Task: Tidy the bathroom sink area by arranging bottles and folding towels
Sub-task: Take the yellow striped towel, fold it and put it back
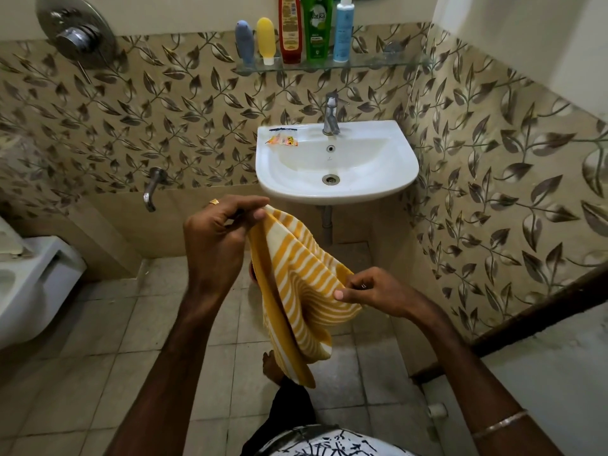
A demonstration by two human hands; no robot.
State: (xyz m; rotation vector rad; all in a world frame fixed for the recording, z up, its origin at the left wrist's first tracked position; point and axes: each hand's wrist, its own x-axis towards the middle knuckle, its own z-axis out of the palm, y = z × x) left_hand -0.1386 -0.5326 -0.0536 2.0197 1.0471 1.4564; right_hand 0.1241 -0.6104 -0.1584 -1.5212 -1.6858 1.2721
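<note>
Five bottles [297,31] stand upright in a row on the glass shelf [378,64] above the sink [335,159]: arranging looks done. Below the sink, the striped yellow towel [296,284] hangs unfolded; left hand [217,238] and right hand [375,291] pinch its edges with curled fingers. Sachets [283,140] remain on the sink rim.

We see soft woven cloth in the striped towel [296,284], glossy white ceramic in the sink [335,162], polished metal on the tap [330,115], clear glass in the shelf [362,64], glossy plastic bottles [317,28], matt floor tiles [98,340].
</note>
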